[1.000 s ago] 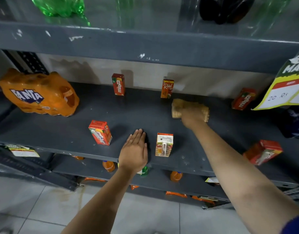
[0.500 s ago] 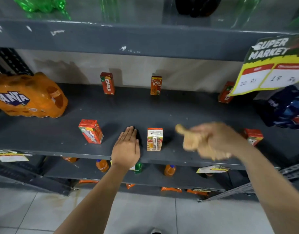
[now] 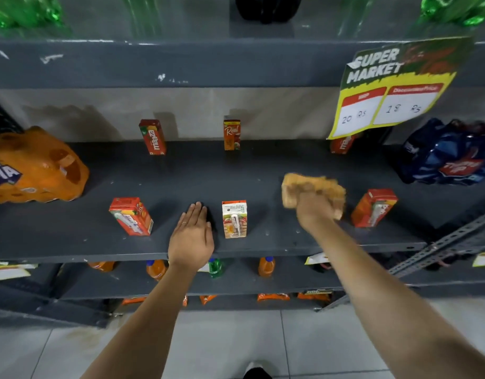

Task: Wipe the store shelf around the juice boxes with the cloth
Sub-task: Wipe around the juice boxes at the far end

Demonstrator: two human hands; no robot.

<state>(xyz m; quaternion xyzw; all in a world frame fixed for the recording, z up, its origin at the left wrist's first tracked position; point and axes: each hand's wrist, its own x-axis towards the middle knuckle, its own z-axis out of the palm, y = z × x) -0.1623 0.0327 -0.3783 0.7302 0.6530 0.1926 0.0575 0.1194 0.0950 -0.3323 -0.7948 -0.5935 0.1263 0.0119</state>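
Shelf: centre strip between back and front juice boxes open. Front lane obstructed by white carton and tilted red carton.

Six juice boxes, one perhaps half hidden, one cloth, two hands.

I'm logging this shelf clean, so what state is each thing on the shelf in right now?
cloth: bunched in the right hand, on the shelf
left hand: flat, palm down, near the front edge
white juice box: upright
front left juice box: tilted
front right juice box: tilted
back Maaza box: upright
back Real box: upright
price sign: hanging from the upper shelf
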